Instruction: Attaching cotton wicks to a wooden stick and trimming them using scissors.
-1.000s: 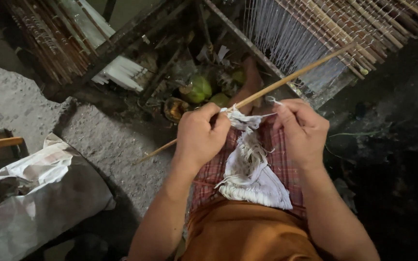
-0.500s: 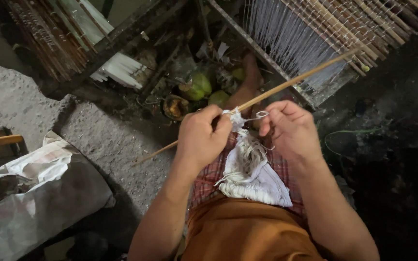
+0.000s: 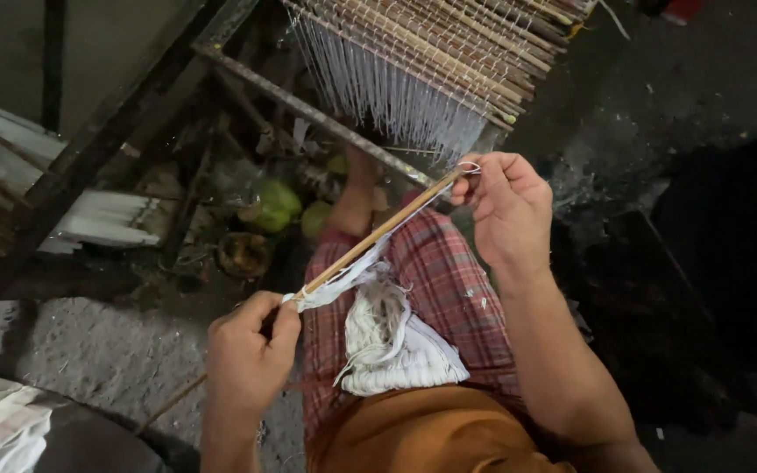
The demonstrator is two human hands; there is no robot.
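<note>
A thin wooden stick (image 3: 370,241) runs diagonally across my lap. My left hand (image 3: 247,355) pinches the stick and a white thread bundle (image 3: 335,285) near its lower end. My right hand (image 3: 505,206) pinches the upper tip of the stick together with a strand of white thread (image 3: 470,168) pulled out along it. A heap of white yarn and cloth (image 3: 392,346) lies on my red checked cloth (image 3: 449,280).
A wooden loom frame (image 3: 326,118) with hanging white warp threads (image 3: 387,88) stands just ahead. Green round fruits (image 3: 278,203) and a small bowl (image 3: 243,252) lie under it. White rods (image 3: 98,219) are at left, a white sack (image 3: 2,429) at lower left.
My hands have moved apart: the left one went down and left, the right one up and right, drawing the thread out along the stick. The view has shifted.
</note>
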